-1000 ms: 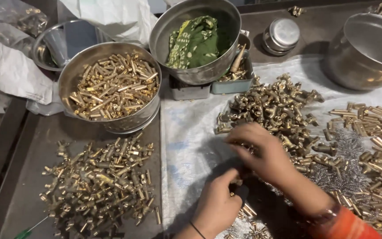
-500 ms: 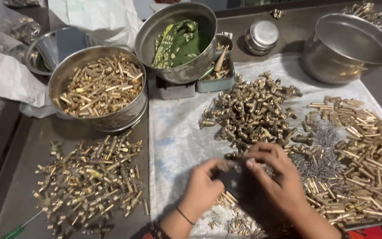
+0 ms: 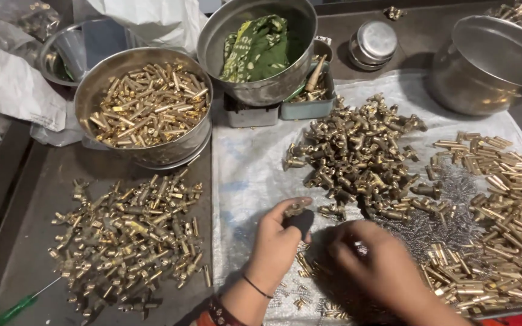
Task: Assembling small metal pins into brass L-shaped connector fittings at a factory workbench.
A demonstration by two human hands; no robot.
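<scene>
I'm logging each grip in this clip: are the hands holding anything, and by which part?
The left hand pinches a small brass fitting by its lower end, between thumb and fingers. Whether the right hand holds anything cannot be told.

hidden, cropped and unclear items on the table (image 3: 25, 199)

the left hand (image 3: 276, 247) grips a small brass part (image 3: 298, 209) at its fingertips, mostly covered, kind not determinable. the right hand (image 3: 379, 271) is motion-blurred; whatever its fingers (image 3: 339, 250) hold is hidden beneath the palm. both forearms are cut off by the bottom edge. the green-handled screwdriver (image 3: 13, 311) is cropped at the lower left. the steel pot (image 3: 496, 63) at top right is cropped by the right edge. the bowl (image 3: 61, 51) behind the bowl of brass pins (image 3: 146, 105) is largely hidden by white plastic (image 3: 152, 21). the springs (image 3: 436, 223) are too fine to distinguish singly.
</scene>
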